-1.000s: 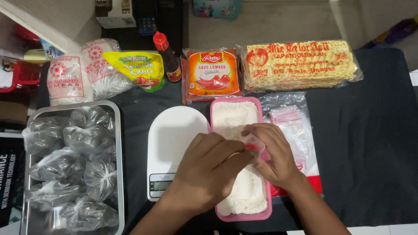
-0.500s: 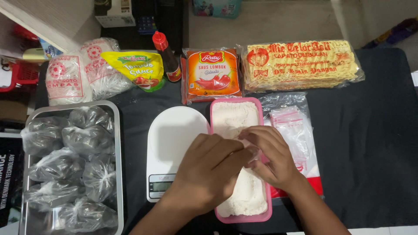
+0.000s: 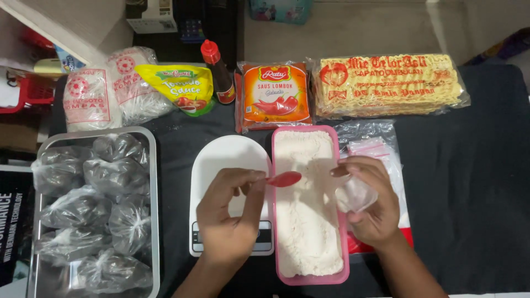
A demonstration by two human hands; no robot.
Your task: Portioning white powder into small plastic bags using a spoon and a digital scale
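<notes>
My left hand (image 3: 229, 215) pinches the handle of a small red spoon (image 3: 285, 179); its bowl hangs over the pink tub (image 3: 274, 165) of white flour. My right hand (image 3: 371, 205) holds a small clear plastic bag (image 3: 356, 194) at the tub's right rim. A white kitchen scale (image 3: 226, 154) lies under my left hand, left of the tub. A stack of clear zip bags (image 3: 375, 144) lies beyond my right hand.
A metal tray (image 3: 150, 165) at the left holds several clear bags of dark stuff. Along the back stand two white bagged packs (image 3: 105, 91), a yellow sauce pouch (image 3: 176, 85), a red-capped bottle (image 3: 217, 69), an orange sauce pack (image 3: 275, 94) and a noodle pack (image 3: 389, 83). Black cloth (image 3: 469, 182) covers the table.
My hands were joined over the tub, fingering the small bag. They have parted: the left now holds the red spoon over the flour, the right keeps the bag at the right rim.
</notes>
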